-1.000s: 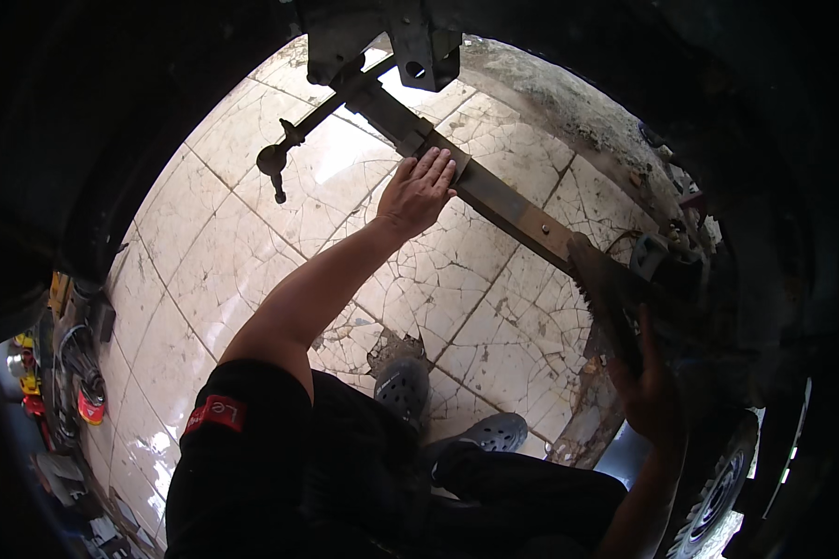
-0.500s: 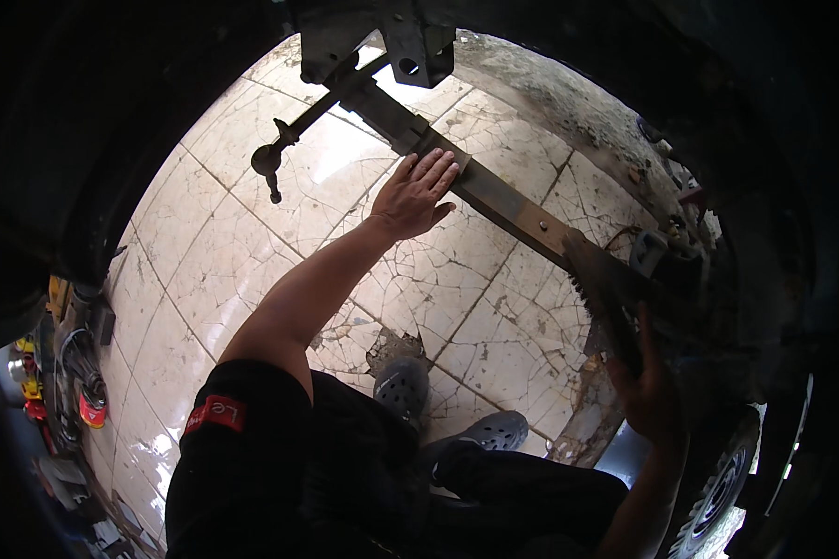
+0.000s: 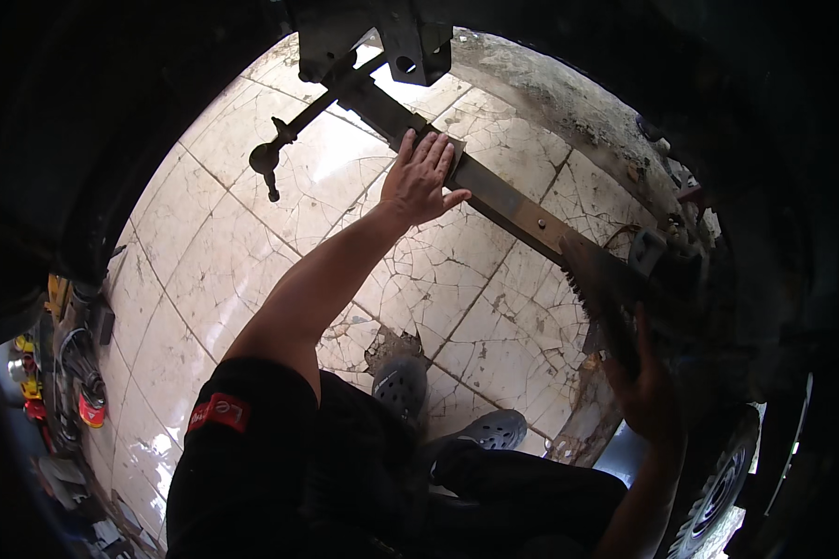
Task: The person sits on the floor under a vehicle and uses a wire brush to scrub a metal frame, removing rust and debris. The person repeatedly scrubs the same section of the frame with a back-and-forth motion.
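My left hand (image 3: 419, 182) lies flat on a long dark metal bar (image 3: 508, 203), its fingers stretched and thumb out to the side. A thin flat corner shows at the fingertips; whether it is a loose piece under them I cannot tell. Farther right along the bar, my right hand (image 3: 648, 396) is closed around the handle end of a dark bristle brush (image 3: 611, 298). The bristles show along the brush's left edge, close to the bar. Deep shadow hides part of the right fingers and the bar's far right end.
Beyond my left hand, a rod with a ball-shaped joint (image 3: 265, 156) sticks out, below a metal bracket (image 3: 410, 56). Dark vehicle parts surround the view. Cracked tiles (image 3: 252, 242) cover the floor. Tools and a red can (image 3: 91, 412) sit at left; a tyre (image 3: 718, 494) stands at lower right.
My left hand has shifted slightly, its wrist moving right and its thumb spreading wider. The right hand and the brush have hardly moved.
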A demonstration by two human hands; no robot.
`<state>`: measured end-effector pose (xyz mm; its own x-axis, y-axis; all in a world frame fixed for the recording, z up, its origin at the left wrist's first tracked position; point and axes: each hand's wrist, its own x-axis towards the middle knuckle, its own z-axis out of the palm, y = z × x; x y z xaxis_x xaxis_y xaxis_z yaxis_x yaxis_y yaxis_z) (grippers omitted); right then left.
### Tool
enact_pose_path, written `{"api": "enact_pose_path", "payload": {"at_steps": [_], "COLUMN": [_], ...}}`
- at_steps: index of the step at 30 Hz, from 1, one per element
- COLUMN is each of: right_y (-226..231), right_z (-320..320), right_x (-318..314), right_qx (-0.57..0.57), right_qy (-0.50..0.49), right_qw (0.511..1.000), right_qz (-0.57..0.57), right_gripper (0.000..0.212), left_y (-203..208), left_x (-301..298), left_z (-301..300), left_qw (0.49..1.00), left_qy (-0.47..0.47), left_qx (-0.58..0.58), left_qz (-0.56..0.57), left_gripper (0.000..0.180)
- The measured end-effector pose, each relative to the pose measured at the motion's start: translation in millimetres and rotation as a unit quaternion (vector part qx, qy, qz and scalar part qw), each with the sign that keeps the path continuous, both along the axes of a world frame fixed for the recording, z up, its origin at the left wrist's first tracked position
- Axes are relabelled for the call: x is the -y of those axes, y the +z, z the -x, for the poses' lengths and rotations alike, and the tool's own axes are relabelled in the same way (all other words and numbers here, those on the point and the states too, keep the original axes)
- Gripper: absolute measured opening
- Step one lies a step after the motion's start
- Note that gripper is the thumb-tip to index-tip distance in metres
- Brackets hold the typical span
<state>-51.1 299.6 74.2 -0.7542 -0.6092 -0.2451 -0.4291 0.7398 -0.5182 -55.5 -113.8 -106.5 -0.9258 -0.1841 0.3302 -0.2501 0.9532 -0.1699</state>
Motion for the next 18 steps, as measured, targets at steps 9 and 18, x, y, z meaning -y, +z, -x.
{"api": "enact_pose_path", "payload": {"at_steps": [9,18], "right_y": [-2.9,5.5], "right_z": [3.1,0.9], "right_x": [-6.7,-1.9], "right_qx": [0.0,0.08], "right_qy": [-0.007,-0.041], "right_qw": [1.0,0.996], "right_qz": [0.013,-0.028], "right_gripper": [0.082,0.083], "left_y": [-3.2,-2.7], "left_x": [-11.8,-23.7], "left_z": [-0.7,-5.9], "left_qw": [1.0,0.998], "left_qy": [-0.01,-0.01], "left_qx": [-0.009,0.025], "left_qz": [-0.014,-0.061], "left_gripper": [0.096,0.101]}}
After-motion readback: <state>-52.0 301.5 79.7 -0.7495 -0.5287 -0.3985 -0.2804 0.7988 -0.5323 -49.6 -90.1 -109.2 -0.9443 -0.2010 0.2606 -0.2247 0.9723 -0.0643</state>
